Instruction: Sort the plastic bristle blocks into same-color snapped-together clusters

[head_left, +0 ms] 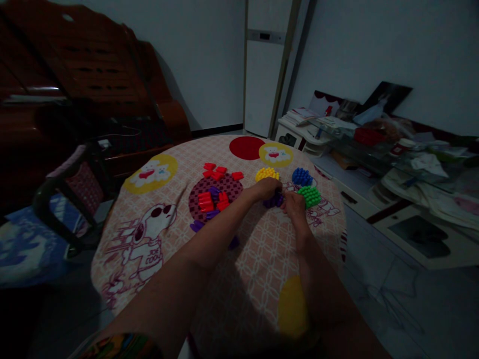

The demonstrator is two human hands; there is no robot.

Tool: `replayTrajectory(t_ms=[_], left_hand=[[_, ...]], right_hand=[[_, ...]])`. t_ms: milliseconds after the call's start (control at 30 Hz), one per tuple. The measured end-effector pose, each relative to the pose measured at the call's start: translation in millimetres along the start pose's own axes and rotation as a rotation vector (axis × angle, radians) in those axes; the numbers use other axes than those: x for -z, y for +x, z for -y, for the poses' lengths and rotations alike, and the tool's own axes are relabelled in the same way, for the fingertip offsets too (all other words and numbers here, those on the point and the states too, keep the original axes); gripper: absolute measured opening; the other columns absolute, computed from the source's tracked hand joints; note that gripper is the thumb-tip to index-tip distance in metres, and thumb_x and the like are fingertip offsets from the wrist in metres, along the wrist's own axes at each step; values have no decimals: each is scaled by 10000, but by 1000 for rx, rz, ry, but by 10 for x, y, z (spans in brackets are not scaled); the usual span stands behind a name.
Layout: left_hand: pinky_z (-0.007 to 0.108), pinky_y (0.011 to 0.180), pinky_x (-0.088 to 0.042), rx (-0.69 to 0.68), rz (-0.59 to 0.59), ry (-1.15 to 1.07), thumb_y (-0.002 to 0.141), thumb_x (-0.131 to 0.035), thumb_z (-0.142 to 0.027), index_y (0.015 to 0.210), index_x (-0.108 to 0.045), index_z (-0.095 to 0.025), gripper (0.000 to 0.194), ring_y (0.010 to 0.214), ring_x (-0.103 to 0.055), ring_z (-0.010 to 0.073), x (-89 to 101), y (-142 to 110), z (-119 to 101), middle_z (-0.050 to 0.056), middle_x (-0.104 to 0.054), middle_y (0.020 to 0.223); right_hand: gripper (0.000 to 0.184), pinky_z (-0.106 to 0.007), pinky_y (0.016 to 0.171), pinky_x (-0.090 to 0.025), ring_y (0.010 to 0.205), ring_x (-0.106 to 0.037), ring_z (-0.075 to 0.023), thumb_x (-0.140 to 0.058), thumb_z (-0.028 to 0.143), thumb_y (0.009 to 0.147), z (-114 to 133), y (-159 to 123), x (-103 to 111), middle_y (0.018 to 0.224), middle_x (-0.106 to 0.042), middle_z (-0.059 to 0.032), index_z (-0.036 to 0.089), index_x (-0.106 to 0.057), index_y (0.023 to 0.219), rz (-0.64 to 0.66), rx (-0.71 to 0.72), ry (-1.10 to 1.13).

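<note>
Cluster of purple pieces between our left hand and right hand

We were at a round worktop covered with a pinkish patterned cloth, printed with a cartoon dog, yellow circles and a dark red spot. The room was dim. Beyond the far edge we had pale walls and a tall white cabinet in the corner. A carved wooden bench stood to the left, with a dark-framed chair nearer us; to the right ran a low unit whose top was piled with papers and odds and ends.

The purple cluster lay on the far right part of the worktop, low between our hands. They covered so much of it that we could not tell its long axis or which way it pointed. Our left fingers curled down over its far side and our right fingers bent in from the right, tips near it; how far open either set was, and how firmly they had hold, we could not tell.

A yellow knobbly cluster sat just beyond our left hand, a blue one beyond the right, and a green one just beside the right. Red pieces lay off to the left, with loose purple pieces among and near them.
</note>
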State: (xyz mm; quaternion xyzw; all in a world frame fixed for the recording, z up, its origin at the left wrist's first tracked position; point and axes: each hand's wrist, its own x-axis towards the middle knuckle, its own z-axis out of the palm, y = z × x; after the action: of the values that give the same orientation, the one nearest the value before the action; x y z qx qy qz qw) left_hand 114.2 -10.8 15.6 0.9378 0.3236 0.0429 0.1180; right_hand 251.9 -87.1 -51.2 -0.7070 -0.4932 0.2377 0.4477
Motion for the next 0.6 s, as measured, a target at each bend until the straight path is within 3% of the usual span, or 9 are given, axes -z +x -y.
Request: replayTrajectory(t_ms=[200, 367, 600], left_hand=[[280, 937, -519, 33, -95, -123, 783, -465, 10, 1233, -700, -120, 524, 1096, -694, 212, -11, -82, 55, 121, -747, 1204], [284, 918, -523, 52, -225, -227, 843, -442, -38, 1201, -701, -143, 454, 1007, -697, 177, 149, -536, 182, 100, -751, 1171], [241, 724, -474, 168, 117, -140, 787, -633, -140, 963, -740, -178, 209, 840, -692, 180, 276, -1495, 195, 45, -767, 937]], right_hand=[[462, -285, 468, -390, 436, -513, -174, -415, 522, 905, -18, -13, -7, 512, -602, -23, 196, -700, 742, 14, -46, 36], [463, -281, 457, -394, 430, -519, -177, -423, 498, 900, 41, -31, 6, 514, -596, -21, 161, -735, 838, 23, -78, 44], [446, -286, 490, -409, 437, -527, -175, -421, 465, 898, 56, -16, 5, 498, -589, -23, 159, -728, 790, 18, -77, 18]])
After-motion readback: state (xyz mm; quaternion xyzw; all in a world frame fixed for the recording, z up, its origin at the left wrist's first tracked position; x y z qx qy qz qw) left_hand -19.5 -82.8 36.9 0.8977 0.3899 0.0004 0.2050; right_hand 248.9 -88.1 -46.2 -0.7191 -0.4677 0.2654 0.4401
